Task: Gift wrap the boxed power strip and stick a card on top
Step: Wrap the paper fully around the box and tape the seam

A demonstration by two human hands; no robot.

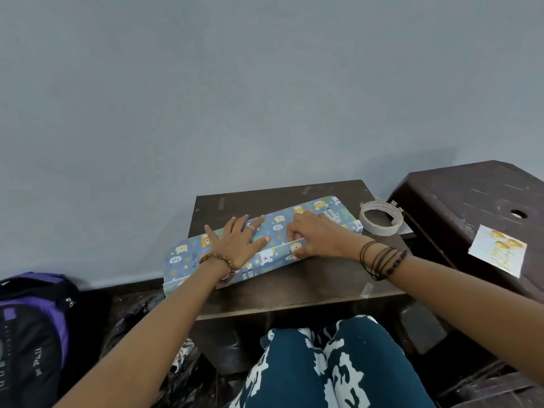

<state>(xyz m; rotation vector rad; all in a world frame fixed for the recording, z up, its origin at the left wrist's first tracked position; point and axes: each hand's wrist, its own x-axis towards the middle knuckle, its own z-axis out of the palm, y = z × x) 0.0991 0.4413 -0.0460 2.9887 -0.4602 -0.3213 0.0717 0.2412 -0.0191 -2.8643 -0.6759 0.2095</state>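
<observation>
A long box wrapped in blue animal-print paper (188,256) lies slanted across a small dark table (309,287). My left hand (235,242) lies flat on top of the box with fingers spread, pressing the paper down. My right hand (312,235) has its fingers curled over the paper's overlapping white edge near the box's middle, pinching it at the front side. A roll of tape (380,219) stands on the table just right of the box. A white card with gold print (497,250) lies on a dark stool.
The brown plastic stool (459,198) stands to the right of the table. A black and purple backpack (32,325) sits on the floor at the left. A grey wall rises behind the table. My knees in patterned cloth are under the table's front edge.
</observation>
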